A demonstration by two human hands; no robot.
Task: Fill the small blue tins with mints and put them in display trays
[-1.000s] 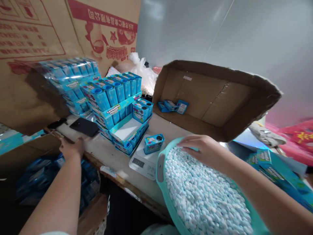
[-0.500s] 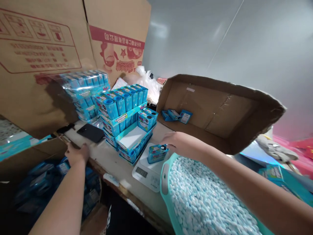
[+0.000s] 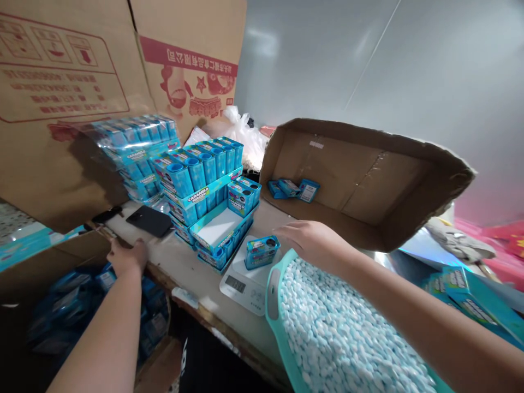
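Right fingers (image 3: pixel 287 231) beside box (image 3: pixel 262 254), near tub rim (image 3: pixel 282 341)

The head camera looks forward and down from above the near edge of the tabletop (image 3: pixel 190 267), which crosses the wide view on a slant. The left hand (image 3: pixel 129 257) and right hand (image 3: pixel 305 237) appear close, forearms (image 3: pixel 102 327) entering from bottom left and lower right; a grey wall (image 3: pixel 311 65) fills the upper right background.

Scale (image 3: pixel 249 293): smooth plastic, slight sheen. Basin (image 3: pixel 272 295): plastic, satin rim. Box (image 3: pixel 262 254) on scale: glossy print. Carton (image 3: pixel 339 169): matt cardboard (ragged edge). Bag (image 3: pixel 242 130): thin crinkled plastic. Wall (image 3: pixel 368 60): smooth, faintly reflective. Surface (image 3: pixel 186 262): smooth top, rough worn edge.
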